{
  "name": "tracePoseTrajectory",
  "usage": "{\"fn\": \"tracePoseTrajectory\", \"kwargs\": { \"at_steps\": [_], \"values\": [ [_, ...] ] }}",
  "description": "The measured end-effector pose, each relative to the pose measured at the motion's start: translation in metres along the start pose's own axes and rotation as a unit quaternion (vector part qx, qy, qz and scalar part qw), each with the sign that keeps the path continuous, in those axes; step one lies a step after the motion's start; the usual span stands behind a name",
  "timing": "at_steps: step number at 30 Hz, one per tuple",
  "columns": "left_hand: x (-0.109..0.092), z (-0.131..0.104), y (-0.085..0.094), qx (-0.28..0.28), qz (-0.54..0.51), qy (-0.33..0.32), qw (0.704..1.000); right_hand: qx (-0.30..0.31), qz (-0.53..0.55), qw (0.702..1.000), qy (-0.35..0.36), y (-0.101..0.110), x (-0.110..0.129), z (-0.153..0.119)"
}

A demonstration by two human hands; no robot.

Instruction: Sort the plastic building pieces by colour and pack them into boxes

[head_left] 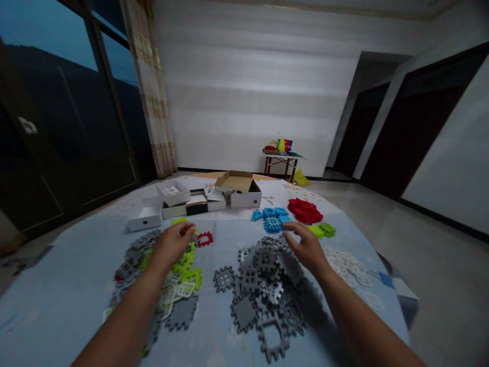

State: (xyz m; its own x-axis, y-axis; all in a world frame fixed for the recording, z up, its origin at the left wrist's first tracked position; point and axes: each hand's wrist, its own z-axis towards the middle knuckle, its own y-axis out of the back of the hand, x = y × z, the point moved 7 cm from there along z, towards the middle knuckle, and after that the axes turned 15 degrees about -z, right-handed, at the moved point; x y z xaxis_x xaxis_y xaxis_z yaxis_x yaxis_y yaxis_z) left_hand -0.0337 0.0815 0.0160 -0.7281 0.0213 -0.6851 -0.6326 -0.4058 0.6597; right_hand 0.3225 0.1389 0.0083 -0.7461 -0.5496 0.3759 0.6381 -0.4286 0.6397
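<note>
My left hand [176,240] is over the left pile, its fingers curled together; whether a small piece is in them is hidden. Under and around it lie lime-green interlocking plastic pieces [186,261], dark grey pieces [133,260] and white square frames [173,291]. Just right of its fingertips is a red square frame piece [205,238]. My right hand [306,245] hovers at the upper right of a heap of grey toothed pieces [263,275], thumb and index finger apart, with nothing seen between them. Blue pieces [272,220] lie just beyond its fingertips.
Red pieces [304,210], lime pieces [326,230] and white frames [347,266] lie along the table's right side. White boxes [145,214] and an open cardboard box [244,198] stand at the back. A small side table [284,156] is by the wall.
</note>
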Motion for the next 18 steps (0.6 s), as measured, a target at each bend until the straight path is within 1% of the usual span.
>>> {"fn": "tracePoseTrajectory", "kwargs": {
  "at_steps": [2,4,6,8,12,16,18],
  "values": [
    [-0.002,-0.002,-0.014,0.02,0.062,-0.013,0.998,-0.005,0.011,1.0,0.0,0.002,0.012,-0.005],
    [-0.003,-0.002,-0.029,0.035,0.094,-0.019,0.995,-0.011,0.014,1.0,-0.007,0.006,0.017,-0.011],
    [-0.005,0.001,-0.043,0.046,0.132,-0.024,0.99,-0.018,0.017,0.999,-0.02,0.008,0.013,-0.018],
    [-0.005,0.005,-0.052,0.055,0.167,-0.026,0.984,-0.025,0.023,0.999,-0.037,0.008,0.005,-0.024],
    [-0.001,0.016,-0.062,0.075,0.223,-0.026,0.972,-0.018,0.03,0.999,-0.041,0.002,-0.009,-0.03],
    [0.006,0.021,-0.065,0.093,0.249,-0.03,0.964,-0.01,0.03,0.999,-0.033,-0.002,-0.016,-0.031],
    [0.005,0.021,-0.066,0.096,0.251,-0.041,0.962,-0.013,0.035,0.999,-0.033,-0.001,-0.017,-0.031]
  ]
}}
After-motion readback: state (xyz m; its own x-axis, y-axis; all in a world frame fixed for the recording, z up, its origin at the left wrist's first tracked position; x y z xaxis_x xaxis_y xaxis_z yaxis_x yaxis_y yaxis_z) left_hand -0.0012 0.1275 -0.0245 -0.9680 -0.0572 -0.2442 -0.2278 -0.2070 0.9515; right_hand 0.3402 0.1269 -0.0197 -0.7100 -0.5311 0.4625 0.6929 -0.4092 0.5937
